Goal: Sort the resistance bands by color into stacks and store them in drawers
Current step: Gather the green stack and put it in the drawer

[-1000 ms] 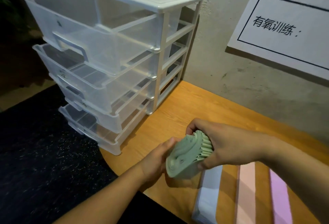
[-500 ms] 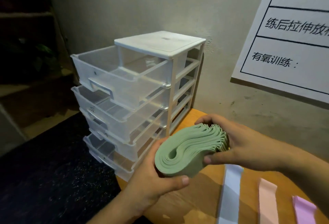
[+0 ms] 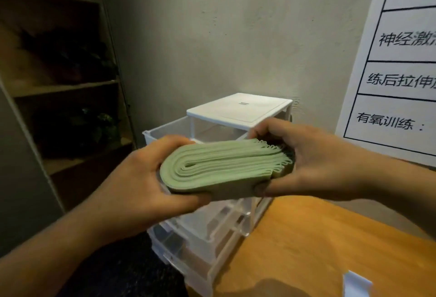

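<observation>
Green resistance bands [image 3: 224,166], folded into one thick stack, are held in the air close to the open top drawer [image 3: 162,132] at the bench's [image 3: 318,237] far left corner, left hand [image 3: 139,178] gripping the folded end, right hand [image 3: 320,162] pinching the loose ends (likely to keep layers together).

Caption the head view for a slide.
Left hand and right hand hold a green band stack by the open top drawer of the drawer unit.

Two hands [image 3: 141,178] [image 3: 318,164], one green stack [image 3: 224,164], one cabinet [image 3: 238,107]
</observation>
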